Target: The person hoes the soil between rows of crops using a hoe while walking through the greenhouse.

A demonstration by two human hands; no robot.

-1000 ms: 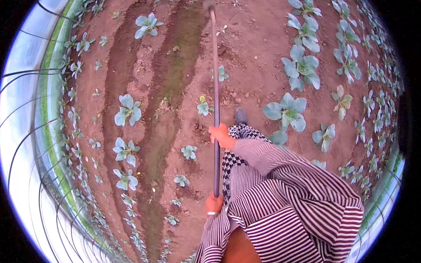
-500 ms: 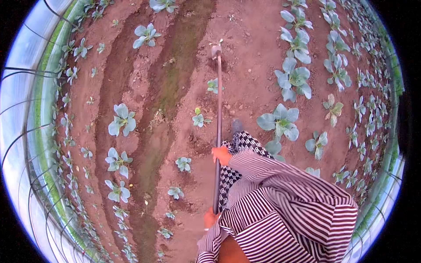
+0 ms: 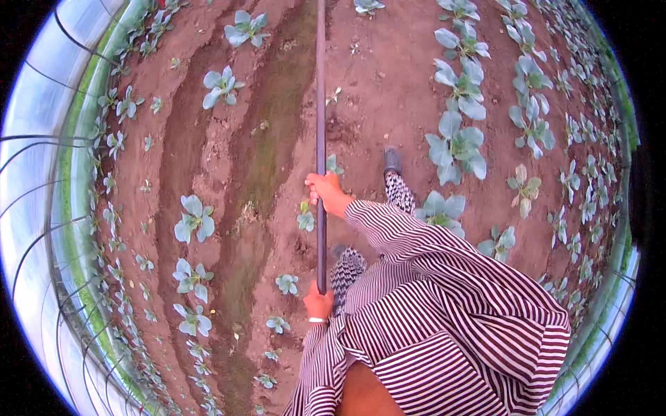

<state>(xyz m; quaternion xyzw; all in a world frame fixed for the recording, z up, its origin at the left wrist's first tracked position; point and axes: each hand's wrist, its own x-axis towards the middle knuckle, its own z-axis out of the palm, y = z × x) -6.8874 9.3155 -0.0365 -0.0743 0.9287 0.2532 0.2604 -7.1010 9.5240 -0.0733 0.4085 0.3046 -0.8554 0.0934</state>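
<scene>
A long dark pole [image 3: 320, 104] runs almost straight up the view from near my body and leaves the frame at the top, so its far end is hidden. My right hand [image 3: 328, 193] is wrapped round the pole at about mid-view. Lower down, my left hand [image 3: 318, 303], with a white band at the wrist, grips the near end. Small leafy plants grow close by: one [image 3: 305, 218] just left of the pole and another [image 3: 334, 164] just right of it, beyond my right hand.
Rows of larger green plants [image 3: 458, 147] stand on the right, more plants [image 3: 195, 219] on the left. A greenish furrow [image 3: 260, 166] cuts through the brown soil. My shoes [image 3: 392, 160] are on the soil. Curved translucent walls [image 3: 31, 208] with dark ribs edge the view.
The tool's head, seen on the soil half a second ago, is now out of view beyond the top edge. Both hands have moved up and left with the pole. My feet are now farther apart.
</scene>
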